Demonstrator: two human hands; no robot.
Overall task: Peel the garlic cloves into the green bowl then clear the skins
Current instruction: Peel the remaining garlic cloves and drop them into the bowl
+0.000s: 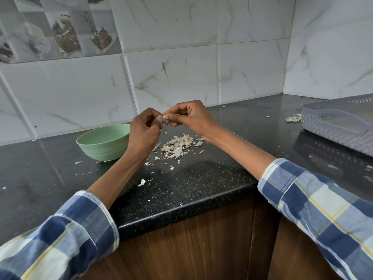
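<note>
Both hands are pinching one garlic clove [165,118] between their fingertips, raised above the counter [201,178]. The left hand [144,131] is holding it with curled fingers and thumb, and the right hand [188,117] is gripping the other end in the same way. The clove is mostly hidden; only a small pale part is showing between the thumbs.

I am judging that such a clove is very light and firm, but smooth and a little slippery once its skin is off, so a close pinch at the two ends seems the safest hold, with a nail working under the papery layer. The skin is thin, dry and brittle, and it is tearing into flakes easily.

These flakes are lying as a loose pile of skins [179,145] on the counter, just below the hands, with smaller bits scattered toward the front edge. They are so light that a breath could move them.

The green bowl [104,142] is standing to the left of the pile, near the left wrist. It is round, matte, with ribbed rings on its lower wall; I cannot see inside it. The counter is black, speckled and glossy. A grey perforated plastic tray [339,122] is resting at the far right.
</note>
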